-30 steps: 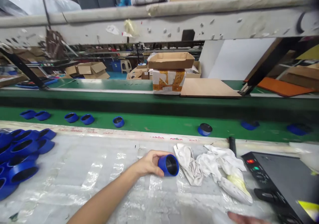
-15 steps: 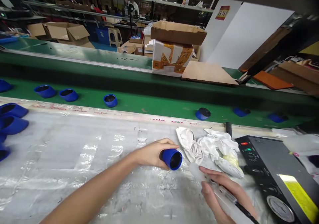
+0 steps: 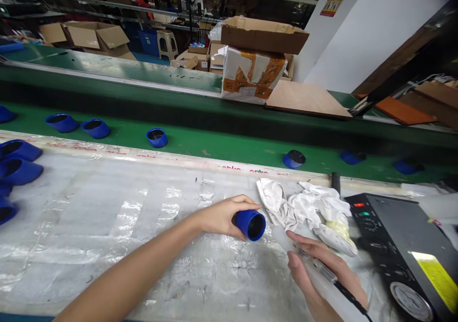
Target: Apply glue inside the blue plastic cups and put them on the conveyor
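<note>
My left hand [image 3: 227,217] is closed around a short blue cylinder [image 3: 251,225], its dark round end facing me and to the right. In my right hand [image 3: 327,269] lies a translucent white dispensing syringe [image 3: 315,273] with a black cord along its back. The syringe's tip end points up and left toward the blue cylinder, with a small gap between them. Crumpled white cloths [image 3: 315,205] lie just beyond my right hand.
A black control box [image 3: 400,245] with lit switches and a gauge stands at right. Several similar blue cylinders sit on the green belt [image 3: 214,152] and at the left of the plastic-covered table [image 3: 100,193]. A taped carton [image 3: 250,76] stands behind.
The view has tilted down slightly. Both hands keep nearly the same pose, and the blue cylinder and syringe remain in them, still apart.
</note>
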